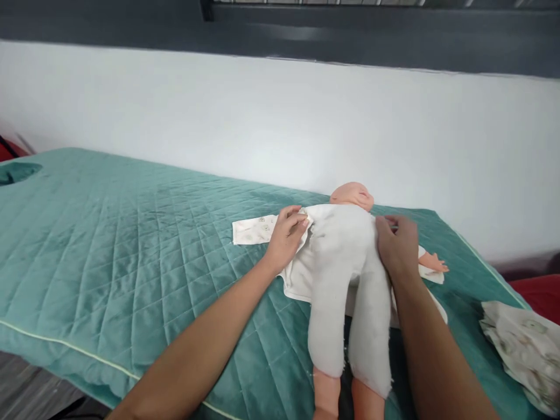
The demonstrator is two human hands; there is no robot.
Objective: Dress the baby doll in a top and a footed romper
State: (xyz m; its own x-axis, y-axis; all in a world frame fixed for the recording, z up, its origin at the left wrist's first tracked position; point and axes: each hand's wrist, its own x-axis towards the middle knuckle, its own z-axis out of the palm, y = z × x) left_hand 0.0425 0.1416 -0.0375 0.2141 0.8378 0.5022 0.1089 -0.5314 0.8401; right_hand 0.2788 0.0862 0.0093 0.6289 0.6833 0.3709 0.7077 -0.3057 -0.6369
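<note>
A baby doll (341, 245) with a stuffed white cloth body lies on its back, head away from me and legs toward me. Beneath it a printed white baby shirt (297, 280) is spread open. One sleeve lies flat out to the left; at the right, a doll hand (433, 261) pokes out of the other. My left hand (286, 236) pinches the shirt's edge beside the doll's left-side shoulder. My right hand (398, 242) is closed at the opposite shoulder, fingers curled. Its fingertips are turned away, so I cannot see what they grip.
A green quilted cover (175, 233) with pale piping lies under the doll. Crumpled printed cloth (525, 350) rests at the right edge. Behind stands a white wall (262, 116) topped by a dark ledge (280, 35). Something red (538, 294) shows beyond the right corner.
</note>
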